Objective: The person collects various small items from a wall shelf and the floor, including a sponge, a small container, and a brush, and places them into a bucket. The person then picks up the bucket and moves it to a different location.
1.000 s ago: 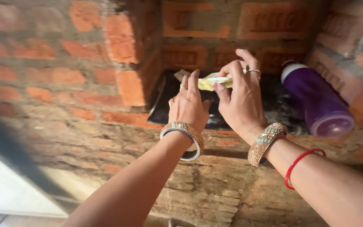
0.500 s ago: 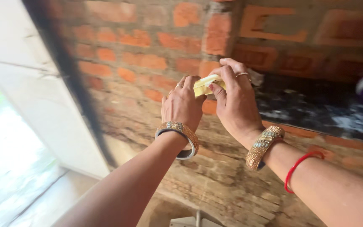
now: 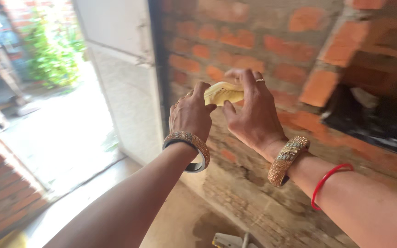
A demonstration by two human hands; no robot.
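i see both hands pinching the small yellow packet [image 3: 224, 93] in front of the brick wall [image 3: 272, 41]: left hand [image 3: 191, 115], right hand [image 3: 251, 112]. risk: uneven pull may tear or drop it.

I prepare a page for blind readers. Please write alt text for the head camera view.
Two hands, left hand and right hand, hold a small yellow packet between them in front of a red brick wall. Both wrists wear bangles; an open doorway with greenery lies to the left.

Pale yellow packet [image 3: 223, 93], red-orange brick wall [image 3: 253, 41]
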